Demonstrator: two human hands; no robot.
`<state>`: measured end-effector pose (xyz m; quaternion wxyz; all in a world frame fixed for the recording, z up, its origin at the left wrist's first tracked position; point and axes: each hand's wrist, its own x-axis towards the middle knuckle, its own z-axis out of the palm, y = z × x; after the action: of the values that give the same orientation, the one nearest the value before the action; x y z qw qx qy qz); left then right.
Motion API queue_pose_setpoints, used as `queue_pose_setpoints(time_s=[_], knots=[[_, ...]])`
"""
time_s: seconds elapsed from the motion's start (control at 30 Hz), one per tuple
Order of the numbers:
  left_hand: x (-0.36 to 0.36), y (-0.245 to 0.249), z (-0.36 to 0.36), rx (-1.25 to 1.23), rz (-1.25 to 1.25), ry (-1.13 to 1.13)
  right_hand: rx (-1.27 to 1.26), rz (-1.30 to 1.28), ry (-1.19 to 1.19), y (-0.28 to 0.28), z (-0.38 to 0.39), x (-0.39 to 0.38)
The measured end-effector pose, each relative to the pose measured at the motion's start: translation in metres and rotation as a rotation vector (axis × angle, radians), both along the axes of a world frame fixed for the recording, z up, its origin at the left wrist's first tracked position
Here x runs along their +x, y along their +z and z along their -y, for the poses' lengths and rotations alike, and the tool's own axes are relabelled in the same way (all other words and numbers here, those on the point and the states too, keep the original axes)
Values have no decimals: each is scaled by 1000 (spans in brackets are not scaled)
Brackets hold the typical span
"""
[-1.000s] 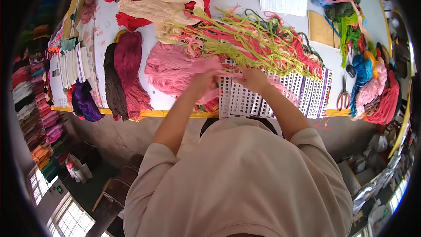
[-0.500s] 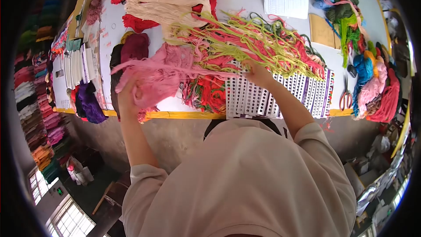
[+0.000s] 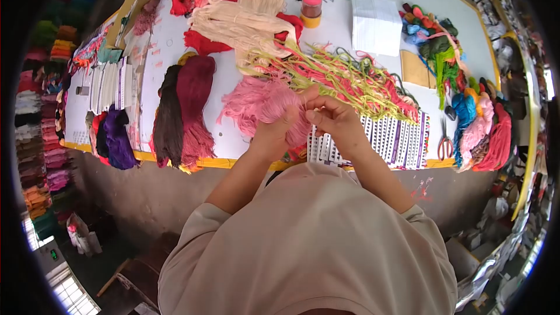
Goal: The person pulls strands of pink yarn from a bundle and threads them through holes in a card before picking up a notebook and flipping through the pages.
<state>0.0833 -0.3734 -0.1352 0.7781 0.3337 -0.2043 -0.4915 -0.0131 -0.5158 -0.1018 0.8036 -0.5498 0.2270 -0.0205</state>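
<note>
A bundle of pink thread (image 3: 259, 105) is gathered in front of me, its loose ends fanning out to the left over the white table. My left hand (image 3: 275, 134) is wrapped round the right part of this bundle from below. Close beside it, my right hand (image 3: 339, 123) is pinched at the bundle's right edge, on strands too fine to see clearly. Just behind both hands lies a tangle of yellow-green and coral threads (image 3: 350, 84). Perforated white cards (image 3: 385, 140) lie under and to the right of my right hand.
Dark brown (image 3: 169, 116) and maroon skeins (image 3: 195, 90) hang over the front edge at left. Cream thread (image 3: 233, 26), a jar (image 3: 311, 9) and white paper sheets (image 3: 376, 23) lie farther back. Scissors (image 3: 445, 143) and coloured skeins (image 3: 481, 122) are at right.
My left hand has come rightward with the pink thread, bringing it close to my right hand. The pink strands stretched between the hands are now gathered together. The view has shifted.
</note>
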Motion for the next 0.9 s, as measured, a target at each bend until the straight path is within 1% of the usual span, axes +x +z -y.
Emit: queue_pose_setpoints(time_s=[0.03, 0.1, 0.17, 0.23, 0.3, 0.33, 0.4, 0.47, 0.53, 0.6, 0.67, 0.7, 0.73, 0.77, 0.8, 0.9], knots=[[-3, 7, -1, -13, 10, -9, -48, 22, -13, -2, -4, -2], [-7, 22, -1, 116, -42, -1, -108, 55, -35, 5, -10, -5], [-8, 33, -5, 108, -47, -5, 7, 71, -72, 15, -15, -9], [-10, 38, -10, 108, -57, -8, 44, 66, -109, 21, -21, -14], [-11, 37, -13, 186, 119, 54, 83, 58, -147, 23, -26, -19], [-12, 36, -15, 182, 123, 49, 113, 61, -164, 22, -29, -20], [-11, 31, -19, 301, 90, 72, 140, 67, -185, 25, -33, -23], [-11, 27, -23, 259, 75, 61, 178, 82, -246, 31, -38, -24], [-10, 27, -26, 219, 60, 52, 188, 80, -256, 29, -39, -26], [-12, 34, -27, 16, -117, -11, 200, 75, -265, 27, -40, -28], [-15, 40, -26, -3, -91, -22, 113, 63, -233, 27, -42, -29], [-16, 41, -25, -22, -64, -30, 113, 63, -235, 27, -44, -29], [-17, 40, -27, -21, -64, -33, 11, 87, -182, 28, -46, -29], [-17, 39, -27, 36, 59, -48, -91, 112, -129, 30, -49, -28], [-18, 40, -27, 91, 183, -63, -78, 126, -145, 34, -53, -27], [-21, 52, -28, 160, 141, -24, -106, 96, -134, 26, -51, -31]])
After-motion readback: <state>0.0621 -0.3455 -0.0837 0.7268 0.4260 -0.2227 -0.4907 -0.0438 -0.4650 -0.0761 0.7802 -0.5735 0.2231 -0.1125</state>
